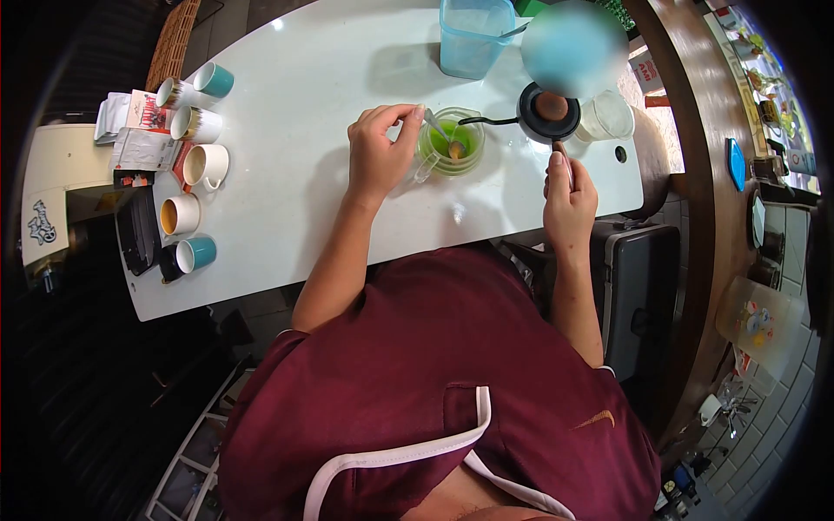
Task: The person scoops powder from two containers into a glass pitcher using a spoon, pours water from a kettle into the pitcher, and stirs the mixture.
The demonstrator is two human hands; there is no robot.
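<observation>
My left hand [380, 154] pinches the handle of a metal spoon [440, 129], whose bowl sits in a clear glass jug [473, 162] with green liquid [441, 142] in it. My right hand [571, 207] is closed around the handle of a black gooseneck kettle [526, 113] with a brown lid knob. From the right, the kettle's thin spout reaches over the jug's rim. A fine stream seems to fall from its tip, though it is hard to make out. Just right of the kettle stands a clear, whitish container [606, 117].
Several cups, among them a teal cup [197, 253] and a white mug [206, 166], line the left end of the white table [287, 148]. Packets [143, 148] lie behind them. A blue plastic container [473, 43] stands at the back, beside a blurred round patch.
</observation>
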